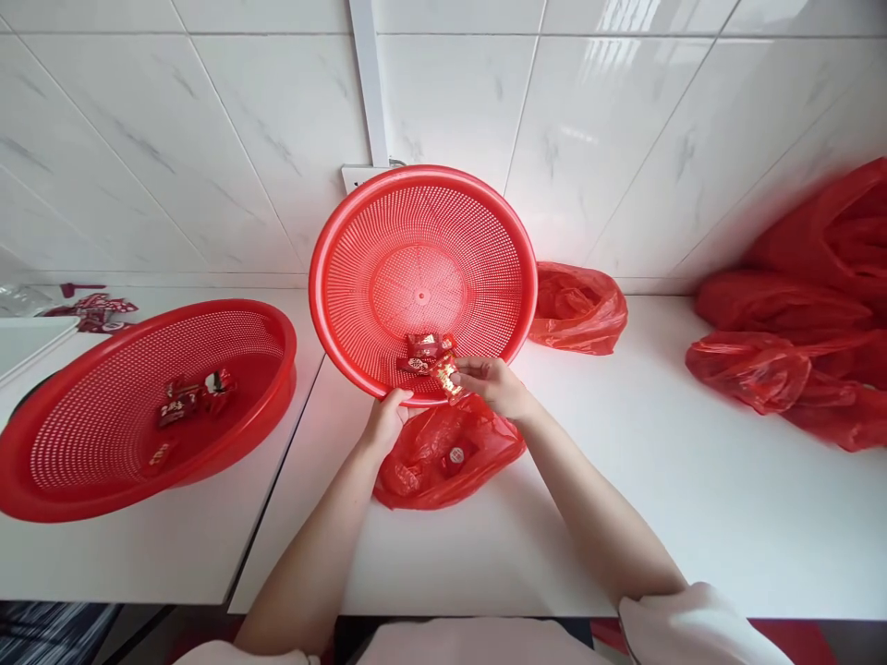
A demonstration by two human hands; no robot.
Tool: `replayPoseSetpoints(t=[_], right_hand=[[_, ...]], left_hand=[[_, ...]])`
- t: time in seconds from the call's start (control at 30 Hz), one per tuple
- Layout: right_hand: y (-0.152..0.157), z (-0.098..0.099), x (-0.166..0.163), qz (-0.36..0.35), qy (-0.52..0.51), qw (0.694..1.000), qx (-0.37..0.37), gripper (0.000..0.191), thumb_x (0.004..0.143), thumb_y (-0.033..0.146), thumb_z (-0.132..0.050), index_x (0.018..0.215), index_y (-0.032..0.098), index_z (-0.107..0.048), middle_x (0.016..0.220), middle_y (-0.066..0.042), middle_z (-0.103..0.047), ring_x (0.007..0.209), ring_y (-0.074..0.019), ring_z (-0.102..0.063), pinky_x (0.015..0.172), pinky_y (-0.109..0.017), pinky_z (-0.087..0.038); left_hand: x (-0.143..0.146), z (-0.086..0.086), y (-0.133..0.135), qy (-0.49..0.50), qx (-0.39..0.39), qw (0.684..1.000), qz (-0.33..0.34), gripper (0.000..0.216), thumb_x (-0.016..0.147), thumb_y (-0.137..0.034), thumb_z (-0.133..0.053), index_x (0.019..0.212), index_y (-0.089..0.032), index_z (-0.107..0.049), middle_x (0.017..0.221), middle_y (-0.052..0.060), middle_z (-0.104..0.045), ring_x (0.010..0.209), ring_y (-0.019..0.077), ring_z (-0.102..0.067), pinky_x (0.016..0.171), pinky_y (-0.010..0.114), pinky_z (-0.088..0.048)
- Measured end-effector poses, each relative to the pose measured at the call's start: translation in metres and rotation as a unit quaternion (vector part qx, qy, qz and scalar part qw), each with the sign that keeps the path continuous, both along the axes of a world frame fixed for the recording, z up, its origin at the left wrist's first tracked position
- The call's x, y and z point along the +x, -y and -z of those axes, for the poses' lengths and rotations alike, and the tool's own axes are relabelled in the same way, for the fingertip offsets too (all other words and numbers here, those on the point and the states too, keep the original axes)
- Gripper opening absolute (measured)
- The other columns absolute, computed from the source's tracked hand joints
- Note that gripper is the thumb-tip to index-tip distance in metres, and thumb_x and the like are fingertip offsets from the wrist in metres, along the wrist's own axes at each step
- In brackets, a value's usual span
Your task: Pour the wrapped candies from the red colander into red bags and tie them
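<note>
My left hand (389, 417) grips the near rim of a red plastic colander (424, 212), which is tilted with its open mouth toward me. Over that rim, my right hand (493, 383) pinches a red and gold wrapped candy (448, 377). Several more wrapped candies (424, 345) lie at the low side of the colander, beside my right fingers. Right below the rim a red plastic bag (422, 476) stands open on the table, with a small red wrapped piece (457, 458) in it.
A second red colander (270, 406) at left holds several wrapped candies (181, 403). Another red bag (582, 309) sits behind on the right; more red bags (783, 323) pile up at far right. A tiled wall (443, 92) rises behind the white table (624, 416).
</note>
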State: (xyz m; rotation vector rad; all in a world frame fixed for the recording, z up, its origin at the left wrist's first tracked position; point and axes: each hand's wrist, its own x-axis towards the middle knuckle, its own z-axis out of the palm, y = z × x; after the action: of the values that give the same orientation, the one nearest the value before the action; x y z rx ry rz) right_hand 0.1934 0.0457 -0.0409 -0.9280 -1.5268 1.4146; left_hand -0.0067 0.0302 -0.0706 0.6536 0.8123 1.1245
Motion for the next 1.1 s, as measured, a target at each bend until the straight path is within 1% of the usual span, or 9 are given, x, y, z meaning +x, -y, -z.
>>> replayPoseSetpoints(t=[0.23, 0.4, 0.47, 0.57, 0.67, 0.77, 0.83, 1.0, 1.1], right_hand=[[0.002, -0.002, 0.003, 0.030, -0.006, 0.999, -0.034, 0.045, 0.075, 0.039, -0.072, 0.113, 0.018, -0.058, 0.078, -0.001, -0.070, 0.070, -0.0142, -0.065, 0.070, -0.030, -0.052], [0.007, -0.014, 0.012, -0.051, 0.076, 0.995, 0.033, 0.030, 0.084, 0.044, -0.061, 0.098, 0.017, -0.065, 0.091, -0.004, -0.070, 0.082, -0.0169, -0.065, 0.076, -0.031, -0.051], [0.008, -0.017, 0.014, -0.042, 0.149, 0.985, 0.074, 0.032, 0.088, 0.046, -0.054, 0.092, 0.018, -0.068, 0.089, -0.003, -0.070, 0.082, -0.0180, -0.065, 0.077, -0.032, -0.051], [0.007, -0.016, 0.013, 0.058, 0.237, 0.959, 0.145, 0.033, 0.093, 0.045, -0.046, 0.094, 0.020, -0.068, 0.090, -0.003, -0.071, 0.083, -0.0185, -0.065, 0.078, -0.033, -0.050], [0.003, -0.006, 0.009, 0.123, 0.311, 0.916, 0.223, 0.032, 0.096, 0.040, -0.041, 0.107, 0.021, -0.065, 0.112, -0.007, -0.068, 0.104, -0.0222, -0.062, 0.092, -0.039, -0.047], [0.002, 0.005, 0.006, 0.115, 0.413, 0.859, 0.278, 0.044, 0.095, 0.044, -0.043, 0.127, 0.017, -0.055, 0.137, -0.014, -0.053, 0.128, -0.0299, -0.046, 0.107, -0.054, -0.031], [0.003, 0.007, 0.006, 0.076, 0.455, 0.841, 0.283, 0.053, 0.093, 0.049, -0.046, 0.134, 0.016, -0.050, 0.142, -0.016, -0.047, 0.133, -0.0324, -0.041, 0.110, -0.059, -0.024], [0.008, -0.005, 0.011, -0.059, 0.386, 0.882, 0.264, 0.044, 0.087, 0.040, -0.058, 0.128, 0.024, -0.057, 0.128, -0.009, -0.060, 0.112, -0.0247, -0.060, 0.096, -0.041, -0.047], [0.007, -0.010, 0.015, -0.043, 0.310, 0.921, 0.233, 0.034, 0.089, 0.023, -0.053, 0.121, 0.027, -0.063, 0.114, -0.003, -0.068, 0.102, -0.0191, -0.064, 0.092, -0.034, -0.050]], left_hand=[[0.001, -0.002, 0.001, 0.003, 0.000, 1.000, 0.010, 0.041, 0.069, -0.020, -0.060, 0.108, -0.010, -0.065, 0.102, 0.011, -0.071, 0.103, 0.0300, -0.066, 0.090, 0.046, -0.052], [0.002, -0.006, 0.003, -0.002, -0.006, 1.000, 0.013, 0.039, 0.070, -0.020, -0.058, 0.107, -0.010, -0.065, 0.102, 0.012, -0.071, 0.103, 0.0311, -0.065, 0.089, 0.047, -0.053], [0.003, -0.008, 0.004, -0.003, 0.011, 1.000, 0.005, 0.039, 0.070, -0.019, -0.059, 0.108, -0.010, -0.064, 0.104, 0.012, -0.071, 0.104, 0.0307, -0.065, 0.090, 0.046, -0.052], [0.005, -0.011, 0.004, 0.007, 0.031, 0.999, 0.001, 0.043, 0.069, -0.016, -0.060, 0.111, -0.013, -0.063, 0.106, 0.010, -0.070, 0.106, 0.0298, -0.064, 0.091, 0.046, -0.052], [0.006, -0.009, 0.006, 0.006, 0.024, 1.000, 0.019, 0.037, 0.069, -0.017, -0.060, 0.106, -0.012, -0.064, 0.104, 0.011, -0.071, 0.106, 0.0305, -0.064, 0.090, 0.047, -0.052], [0.007, -0.003, 0.009, -0.003, 0.024, 0.999, 0.025, 0.033, 0.070, -0.017, -0.061, 0.103, -0.011, -0.065, 0.103, 0.012, -0.070, 0.104, 0.0309, -0.064, 0.088, 0.047, -0.053], [0.007, 0.000, 0.010, -0.015, 0.033, 0.999, 0.016, 0.034, 0.071, -0.017, -0.061, 0.104, -0.011, -0.065, 0.102, 0.011, -0.070, 0.102, 0.0302, -0.065, 0.087, 0.046, -0.053], [0.003, -0.001, 0.006, -0.026, 0.022, 0.999, 0.010, 0.034, 0.071, -0.019, -0.059, 0.103, -0.011, -0.065, 0.100, 0.011, -0.070, 0.101, 0.0301, -0.065, 0.088, 0.046, -0.053], [0.001, -0.004, 0.003, -0.016, 0.016, 1.000, -0.009, 0.037, 0.069, -0.018, -0.059, 0.106, -0.012, -0.064, 0.101, 0.010, -0.071, 0.103, 0.0299, -0.065, 0.089, 0.046, -0.052]])
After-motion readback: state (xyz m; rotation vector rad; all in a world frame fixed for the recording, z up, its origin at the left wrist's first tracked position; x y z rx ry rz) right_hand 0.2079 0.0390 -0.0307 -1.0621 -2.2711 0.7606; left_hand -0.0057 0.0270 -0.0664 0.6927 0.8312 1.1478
